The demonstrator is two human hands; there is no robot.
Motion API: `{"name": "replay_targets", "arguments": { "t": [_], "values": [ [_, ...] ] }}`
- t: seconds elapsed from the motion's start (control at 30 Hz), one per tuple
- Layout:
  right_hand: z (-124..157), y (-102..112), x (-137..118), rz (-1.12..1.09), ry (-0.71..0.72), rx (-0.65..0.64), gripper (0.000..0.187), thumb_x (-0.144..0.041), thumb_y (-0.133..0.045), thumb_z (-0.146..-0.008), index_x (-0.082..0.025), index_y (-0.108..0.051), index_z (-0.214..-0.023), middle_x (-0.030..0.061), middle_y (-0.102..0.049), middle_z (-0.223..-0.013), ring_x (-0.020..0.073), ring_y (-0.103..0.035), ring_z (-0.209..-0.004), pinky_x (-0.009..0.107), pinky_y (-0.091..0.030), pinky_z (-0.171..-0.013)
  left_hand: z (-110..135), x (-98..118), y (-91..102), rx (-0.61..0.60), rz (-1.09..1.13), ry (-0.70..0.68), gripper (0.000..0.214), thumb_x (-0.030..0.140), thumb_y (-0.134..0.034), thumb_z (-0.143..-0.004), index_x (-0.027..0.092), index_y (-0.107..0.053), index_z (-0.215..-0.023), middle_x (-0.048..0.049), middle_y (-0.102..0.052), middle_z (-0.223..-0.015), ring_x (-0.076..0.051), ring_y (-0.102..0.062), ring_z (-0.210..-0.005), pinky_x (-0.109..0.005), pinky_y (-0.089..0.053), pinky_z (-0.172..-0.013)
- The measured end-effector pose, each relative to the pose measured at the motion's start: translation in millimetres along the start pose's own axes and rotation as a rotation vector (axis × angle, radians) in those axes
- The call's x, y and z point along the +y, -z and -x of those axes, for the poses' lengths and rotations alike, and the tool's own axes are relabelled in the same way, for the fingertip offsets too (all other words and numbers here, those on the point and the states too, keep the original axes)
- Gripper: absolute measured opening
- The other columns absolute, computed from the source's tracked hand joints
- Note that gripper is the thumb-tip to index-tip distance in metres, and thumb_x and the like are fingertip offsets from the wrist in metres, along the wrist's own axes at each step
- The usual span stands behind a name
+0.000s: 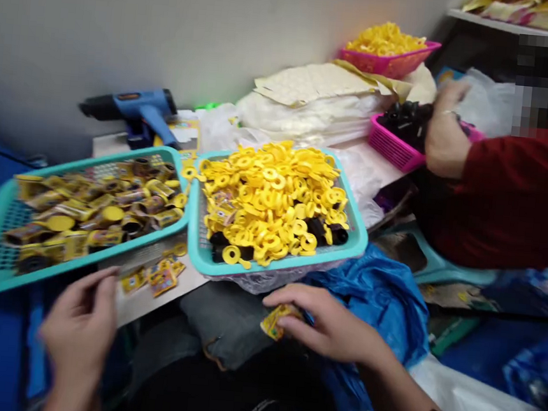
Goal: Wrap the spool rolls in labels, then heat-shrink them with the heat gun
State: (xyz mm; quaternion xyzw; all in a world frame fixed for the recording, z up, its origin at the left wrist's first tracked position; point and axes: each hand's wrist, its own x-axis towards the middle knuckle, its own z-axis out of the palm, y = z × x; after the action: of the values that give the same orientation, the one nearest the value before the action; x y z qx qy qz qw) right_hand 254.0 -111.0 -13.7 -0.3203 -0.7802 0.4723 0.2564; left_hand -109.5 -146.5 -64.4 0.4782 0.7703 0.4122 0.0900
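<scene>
My right hand (321,325) pinches a small yellow printed card (277,322) between fingers and thumb, just below the front rim of a teal plastic basket (278,263). That basket holds a heap of yellow plastic rings (269,199) mixed with some black pieces (317,228). My left hand (78,329) is blurred, its fingertips close to a second teal basket (64,272) filled with yellow-and-black items in printed wrappers (96,206). Several loose printed cards (162,279) lie on the white tabletop (150,300) between the baskets. Neither basket is being touched.
A co-worker's hand (446,128) in a red sleeve (510,194) reaches into a pink basket (394,146) of black pieces. A blue heat gun (143,108) stands behind the teal baskets. White bags (301,115), a yellow-filled pink basket (387,62) and blue plastic sheeting (375,304) surround the table.
</scene>
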Motion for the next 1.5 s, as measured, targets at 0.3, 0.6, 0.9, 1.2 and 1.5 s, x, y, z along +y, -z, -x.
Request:
{"name": "replay_targets", "arguments": {
  "t": [0.3,0.6,0.9,1.2,1.5],
  "values": [
    [-162,-105,-57,0.618,0.341,-0.043,0.013,-0.016,-0.063,-0.083,-0.015,-0.065,-0.096,0.0094,-0.071,-0.084,0.0262,-0.062,-0.079,0.042,-0.044,-0.078,1,-43,-32.7,-0.128,-0.169,-0.054,0.049,0.042,-0.034,-0.089,0.013,-0.057,-0.121,-0.0198,-0.061,-0.123,-0.032,-0.051,-0.124,-0.051,-0.036,-0.106],
    [-177,-141,-41,0.825,0.263,0.109,0.014,-0.026,-0.056,-0.087,-0.016,-0.063,-0.093,0.0117,-0.068,-0.095,0.0290,-0.054,-0.094,0.045,-0.038,-0.084,7,-74,-60.1,-0.084,-0.127,-0.193,0.061,0.048,-0.034,-0.088,0.009,-0.046,-0.134,-0.0208,-0.055,-0.133,-0.035,-0.047,-0.127,-0.053,-0.037,-0.106],
    [-141,-43,-65,0.833,0.063,0.275,0.014,-0.029,-0.061,-0.089,-0.020,-0.068,-0.096,0.0053,-0.072,-0.096,0.0248,-0.059,-0.096,0.039,-0.029,-0.079,-9,-93,-34.0,-0.007,-0.287,-0.250,0.046,0.039,-0.033,-0.089,0.013,-0.066,-0.108,-0.0176,-0.066,-0.114,-0.031,-0.057,-0.109,-0.048,-0.042,-0.099],
    [-103,38,-52,0.809,-0.125,0.614,0.019,-0.031,-0.055,-0.088,-0.022,-0.071,-0.091,0.0068,-0.075,-0.097,0.0265,-0.066,-0.095,0.041,-0.040,-0.084,-17,-88,-16.4,-0.110,-0.336,-0.203,0.025,0.035,-0.049,-0.085,0.024,-0.070,-0.079,-0.0073,-0.071,-0.090,-0.028,-0.060,-0.088,-0.041,-0.049,-0.077],
    [-33,69,-1,0.778,-0.277,0.656,0.026,-0.038,-0.053,-0.086,-0.023,-0.073,-0.088,0.0066,-0.076,-0.091,0.0258,-0.070,-0.086,0.038,-0.050,-0.078,-76,52,-21.2,0.004,-0.264,-0.559,0.028,0.037,-0.047,-0.089,0.021,-0.071,-0.089,-0.0089,-0.070,-0.098,-0.026,-0.058,-0.096,-0.042,-0.043,-0.089]
  ]
}}
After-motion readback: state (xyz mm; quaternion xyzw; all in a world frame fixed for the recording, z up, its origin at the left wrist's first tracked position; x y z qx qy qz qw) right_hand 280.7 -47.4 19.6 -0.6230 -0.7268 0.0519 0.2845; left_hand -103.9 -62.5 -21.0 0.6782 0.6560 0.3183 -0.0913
